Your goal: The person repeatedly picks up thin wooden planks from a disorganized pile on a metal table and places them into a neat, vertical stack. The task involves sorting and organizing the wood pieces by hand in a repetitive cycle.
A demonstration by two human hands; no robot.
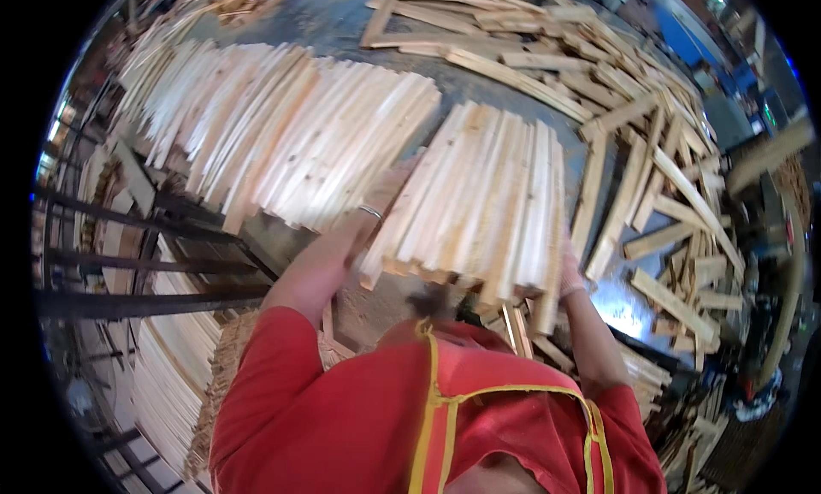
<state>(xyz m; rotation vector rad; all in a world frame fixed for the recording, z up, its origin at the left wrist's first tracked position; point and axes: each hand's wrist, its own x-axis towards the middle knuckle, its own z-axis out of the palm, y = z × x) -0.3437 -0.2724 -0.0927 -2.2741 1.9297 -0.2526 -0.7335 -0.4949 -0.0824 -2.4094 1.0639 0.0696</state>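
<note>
A bundle of pale wooden strips (479, 195) lies side by side in front of me, its near ends uneven and jutting past the table edge. My left hand (392, 186) presses flat along the bundle's left side, in the gap beside a longer row of strips (333, 135); its fingers are partly hidden. On the opposite side my right hand (569, 270) grips the bundle's right edge, mostly covered by the wood. The strips are squeezed between both hands.
Loose wooden pieces (676, 203) lie in a jumbled heap on the right and far side of the dark metal table (325, 19). Black metal bars (154, 301) stand at the left, beside stacked strips (175, 357) lower down. A curved pole (791, 280) rises at far right.
</note>
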